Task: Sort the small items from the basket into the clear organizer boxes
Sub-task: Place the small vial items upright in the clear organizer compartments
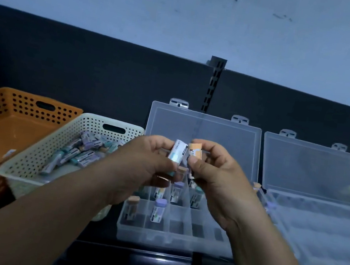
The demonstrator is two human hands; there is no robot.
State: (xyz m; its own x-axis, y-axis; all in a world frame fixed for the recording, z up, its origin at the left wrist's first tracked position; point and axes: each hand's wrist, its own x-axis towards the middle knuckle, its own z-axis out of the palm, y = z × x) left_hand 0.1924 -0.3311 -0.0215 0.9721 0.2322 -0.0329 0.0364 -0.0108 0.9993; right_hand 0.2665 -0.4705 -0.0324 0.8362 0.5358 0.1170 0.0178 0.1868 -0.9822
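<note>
Running along the dark shelf (106,233) from its left end are an orange basket (27,96), a cream basket (94,118) heaped with small tubes (80,154), and two clear organizer boxes, the left box (171,238) and the right box (323,245), lids propped open. Above the left box's rear compartments, the left hand (142,163) pinches a white-and-teal tube (176,153). The right hand (219,179) pinches an orange tube (195,150) just beside it.

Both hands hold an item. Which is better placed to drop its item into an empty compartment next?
Probably the right hand: it pinches the orange item over the left organizer box, whose empty front compartments lie on its side.
</note>
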